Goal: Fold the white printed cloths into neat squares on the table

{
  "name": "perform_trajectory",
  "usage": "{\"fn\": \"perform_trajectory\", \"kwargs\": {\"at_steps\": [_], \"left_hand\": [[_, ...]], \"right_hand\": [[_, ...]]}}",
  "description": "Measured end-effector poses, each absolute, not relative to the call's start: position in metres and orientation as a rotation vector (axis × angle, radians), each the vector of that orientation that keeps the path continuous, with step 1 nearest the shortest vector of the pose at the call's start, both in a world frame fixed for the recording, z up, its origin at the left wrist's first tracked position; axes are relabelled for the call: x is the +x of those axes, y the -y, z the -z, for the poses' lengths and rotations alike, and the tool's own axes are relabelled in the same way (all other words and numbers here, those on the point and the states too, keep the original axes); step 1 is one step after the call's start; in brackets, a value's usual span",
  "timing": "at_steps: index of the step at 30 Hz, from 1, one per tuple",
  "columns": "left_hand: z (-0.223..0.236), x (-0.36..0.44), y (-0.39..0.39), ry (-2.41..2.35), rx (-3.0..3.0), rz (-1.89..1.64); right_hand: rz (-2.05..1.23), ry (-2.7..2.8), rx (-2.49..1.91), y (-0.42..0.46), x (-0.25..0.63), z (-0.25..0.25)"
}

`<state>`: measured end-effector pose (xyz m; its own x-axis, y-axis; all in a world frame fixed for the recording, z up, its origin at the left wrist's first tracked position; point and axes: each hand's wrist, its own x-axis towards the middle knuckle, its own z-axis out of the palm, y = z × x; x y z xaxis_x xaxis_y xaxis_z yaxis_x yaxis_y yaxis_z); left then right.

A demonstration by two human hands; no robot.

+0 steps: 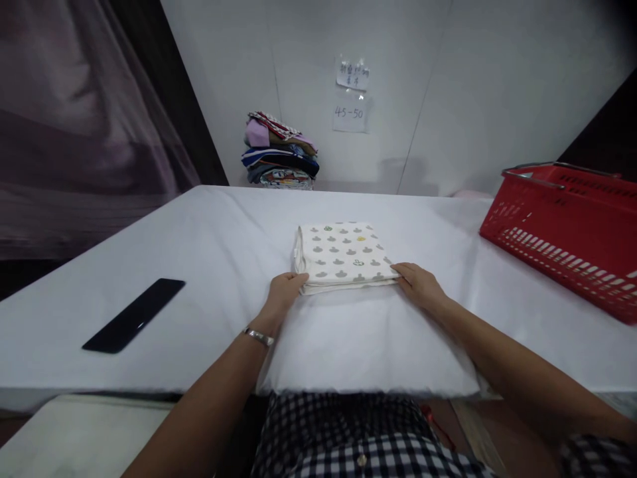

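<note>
A folded white cloth (343, 253) with a grey print and a few green and yellow figures lies flat in front of me, its layers stacked in a rough square. My left hand (284, 292) is closed on its near left corner, thumb on top. At the near right corner my right hand (417, 282) pinches the edge in the same way. The fingers beneath the cloth are hidden on both sides.
The cloth rests on a white-covered table (219, 245). On the left lies a flat black phone-like slab (135, 315). A red plastic basket (557, 226) stands at the right. Behind, folded fabrics (281, 151) are piled against the wall, near paper signs (350, 114).
</note>
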<state>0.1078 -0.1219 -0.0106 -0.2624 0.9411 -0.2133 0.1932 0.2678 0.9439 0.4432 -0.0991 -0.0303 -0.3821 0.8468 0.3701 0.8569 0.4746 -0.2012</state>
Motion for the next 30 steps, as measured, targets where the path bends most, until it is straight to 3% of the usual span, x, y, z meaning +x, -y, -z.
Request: {"fn": "perform_trajectory", "kwargs": {"at_steps": [7, 14, 19, 25, 30], "left_hand": [[0.016, 0.107, 0.121, -1.852, 1.313, -1.054], [0.018, 0.104, 0.122, -1.857, 1.346, -0.977], [0.015, 0.105, 0.126, -1.898, 1.370, -0.997], [0.011, 0.103, 0.128, -1.810, 1.279, -0.964], [0.014, 0.101, 0.126, -1.669, 1.233, -1.014]], "right_hand": [[0.068, 2.359, -1.466, 0.101, 0.449, 0.027], [0.102, 2.492, -1.040, 0.111, 0.400, 0.008], [0.112, 2.583, -1.092, 0.097, 0.376, 0.021], [0.155, 2.657, -1.161, 0.093, 0.375, 0.024], [0.156, 2.677, -1.053, 0.099, 0.325, 0.008]]}}
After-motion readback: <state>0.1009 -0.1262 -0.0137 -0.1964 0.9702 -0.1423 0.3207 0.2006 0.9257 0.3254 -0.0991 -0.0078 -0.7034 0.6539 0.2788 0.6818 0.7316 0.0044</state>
